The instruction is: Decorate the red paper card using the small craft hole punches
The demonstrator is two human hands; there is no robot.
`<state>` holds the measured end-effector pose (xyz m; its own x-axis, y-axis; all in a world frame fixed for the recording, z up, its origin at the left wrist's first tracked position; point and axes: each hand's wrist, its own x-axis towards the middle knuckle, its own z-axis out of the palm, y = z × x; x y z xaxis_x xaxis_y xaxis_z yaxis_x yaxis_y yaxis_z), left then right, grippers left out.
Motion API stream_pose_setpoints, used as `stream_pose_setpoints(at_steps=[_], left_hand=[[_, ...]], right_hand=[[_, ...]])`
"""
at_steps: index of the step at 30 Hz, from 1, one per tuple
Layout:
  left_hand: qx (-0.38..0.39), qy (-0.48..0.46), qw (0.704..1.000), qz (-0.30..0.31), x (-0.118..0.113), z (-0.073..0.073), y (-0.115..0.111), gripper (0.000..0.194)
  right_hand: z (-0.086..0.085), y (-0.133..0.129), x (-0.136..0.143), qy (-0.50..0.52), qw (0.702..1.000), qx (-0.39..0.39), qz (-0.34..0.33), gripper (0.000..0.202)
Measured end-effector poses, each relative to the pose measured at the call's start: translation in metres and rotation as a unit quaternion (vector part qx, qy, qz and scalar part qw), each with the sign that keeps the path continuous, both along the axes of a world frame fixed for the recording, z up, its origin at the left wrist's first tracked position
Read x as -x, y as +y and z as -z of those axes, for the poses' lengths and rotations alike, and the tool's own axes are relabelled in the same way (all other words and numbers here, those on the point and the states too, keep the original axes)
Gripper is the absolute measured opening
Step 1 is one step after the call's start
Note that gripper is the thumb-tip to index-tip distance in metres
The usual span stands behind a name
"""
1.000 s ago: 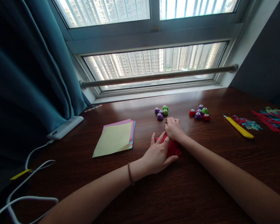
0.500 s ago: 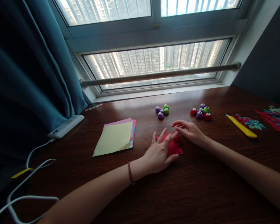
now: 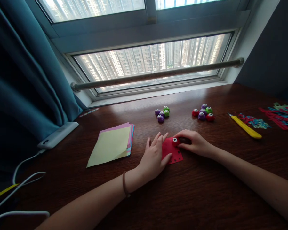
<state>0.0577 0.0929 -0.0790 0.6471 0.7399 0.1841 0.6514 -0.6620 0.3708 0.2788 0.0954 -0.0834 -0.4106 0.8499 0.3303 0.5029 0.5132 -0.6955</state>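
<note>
A folded red paper [image 3: 172, 153] with small punched holes lies on the dark wooden table [image 3: 194, 198]. My left hand [image 3: 155, 158] lies flat on its left part, fingers spread. My right hand [image 3: 194, 143] holds a small red paper punch [image 3: 175, 141] at the paper's far edge. Two clusters of little punches sit further back: a purple and green group [image 3: 161, 114] and a red, purple and green group [image 3: 203, 114].
A stack of coloured paper sheets [image 3: 111, 145] with a yellow one on top lies to the left. A yellow craft knife [image 3: 246, 127] and paper scraps [image 3: 276, 116] lie at the right. A white power bank [image 3: 57, 134] with cables sits by the teal curtain [image 3: 19, 80].
My right hand went from pressing the paper to holding a red punch at its far edge. The left hand slid left, uncovering more of the paper. The view shifted slightly.
</note>
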Motion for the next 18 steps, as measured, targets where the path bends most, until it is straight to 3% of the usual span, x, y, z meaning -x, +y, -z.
stream_pose_setpoints(at_steps=[7, 12, 18], left_hand=[[0.006, 0.033, 0.999, 0.005, 0.0, 0.002, 0.003, 0.057], [0.015, 0.035, 0.999, 0.005, 0.001, 0.0, 0.001, 0.057], [0.011, 0.034, 0.999, 0.011, 0.002, 0.001, 0.002, 0.057]], right_hand=[[-0.001, 0.002, -0.001, 0.072, 0.996, 0.047, 0.04, 0.022], [0.003, 0.012, -0.018, 0.063, 0.981, 0.01, 0.184, 0.022], [0.01, 0.023, -0.042, 0.003, 0.942, -0.034, 0.333, 0.019]])
